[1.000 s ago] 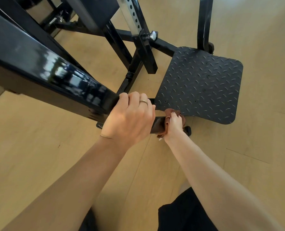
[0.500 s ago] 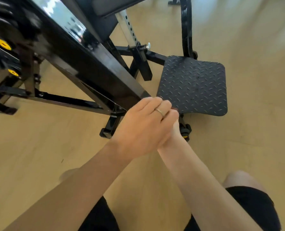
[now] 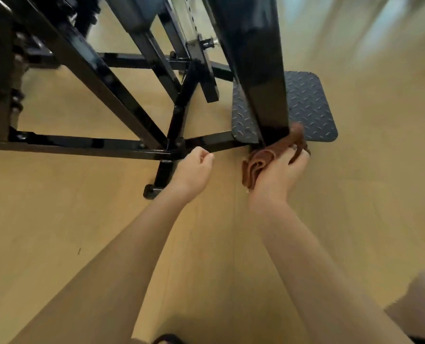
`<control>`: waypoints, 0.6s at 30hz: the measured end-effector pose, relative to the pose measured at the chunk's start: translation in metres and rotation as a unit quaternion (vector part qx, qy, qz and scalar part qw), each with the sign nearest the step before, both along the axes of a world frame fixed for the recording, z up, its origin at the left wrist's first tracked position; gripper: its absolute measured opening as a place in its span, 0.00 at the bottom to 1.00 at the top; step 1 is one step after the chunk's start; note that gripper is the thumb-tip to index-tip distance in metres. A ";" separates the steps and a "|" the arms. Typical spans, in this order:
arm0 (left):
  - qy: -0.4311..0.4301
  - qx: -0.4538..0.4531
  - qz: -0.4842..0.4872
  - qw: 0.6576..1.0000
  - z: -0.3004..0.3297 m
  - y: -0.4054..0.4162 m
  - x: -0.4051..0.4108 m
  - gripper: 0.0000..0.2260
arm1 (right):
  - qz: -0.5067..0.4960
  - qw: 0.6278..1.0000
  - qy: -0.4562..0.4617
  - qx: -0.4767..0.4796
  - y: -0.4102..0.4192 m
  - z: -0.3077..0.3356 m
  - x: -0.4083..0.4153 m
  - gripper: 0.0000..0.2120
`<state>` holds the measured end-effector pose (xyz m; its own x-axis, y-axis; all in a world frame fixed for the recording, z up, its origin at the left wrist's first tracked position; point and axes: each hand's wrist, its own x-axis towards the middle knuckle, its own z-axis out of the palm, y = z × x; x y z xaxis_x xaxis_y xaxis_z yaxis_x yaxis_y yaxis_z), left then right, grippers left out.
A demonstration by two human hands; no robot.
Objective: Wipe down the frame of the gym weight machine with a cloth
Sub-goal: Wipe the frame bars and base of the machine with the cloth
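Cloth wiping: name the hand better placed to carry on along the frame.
Right. The right hand already grips the cloth against the frame's lower end; the left hand holds nothing.

**Surroundings, non-task items**

Floor point(image 3: 57, 232): light tan wood-look boards, seams faintly visible, one running up the middle of the view. Small dark mark on the floor point(image 3: 79, 251) toward the left edge. Pale bright streaks of reflected light point(image 3: 380, 33) across the top right corner. Dark shorts point(image 3: 168, 339) at the bottom edge, centre. Bare knee point(image 3: 417, 301), blurred, in the bottom right corner.
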<state>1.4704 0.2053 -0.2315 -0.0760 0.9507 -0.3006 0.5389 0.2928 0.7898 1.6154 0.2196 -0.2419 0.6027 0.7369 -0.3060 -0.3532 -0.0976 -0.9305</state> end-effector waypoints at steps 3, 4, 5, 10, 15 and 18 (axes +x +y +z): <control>0.004 -0.042 -0.022 0.999 -0.008 0.003 -0.015 0.13 | 0.044 0.979 -0.198 -0.015 -0.053 -0.009 -0.029 0.09; 0.002 -0.048 -0.018 0.999 -0.010 0.005 -0.023 0.12 | 0.082 0.969 -0.231 -0.020 -0.063 -0.019 -0.036 0.07; -0.005 -0.053 -0.007 0.999 -0.011 0.006 -0.031 0.11 | 0.143 0.958 -0.247 -0.033 -0.072 -0.022 -0.047 0.05; -0.130 -0.163 0.049 0.977 -0.014 -0.006 -0.065 0.19 | 0.301 0.915 -0.266 0.030 -0.068 -0.035 -0.087 0.07; -0.292 -0.133 0.110 0.941 -0.029 -0.009 -0.086 0.17 | 0.388 0.836 -0.382 0.070 -0.029 -0.034 -0.103 0.16; -0.326 -0.121 0.151 0.925 -0.043 -0.008 -0.089 0.16 | 0.468 0.736 -0.485 0.068 -0.001 -0.027 -0.100 0.21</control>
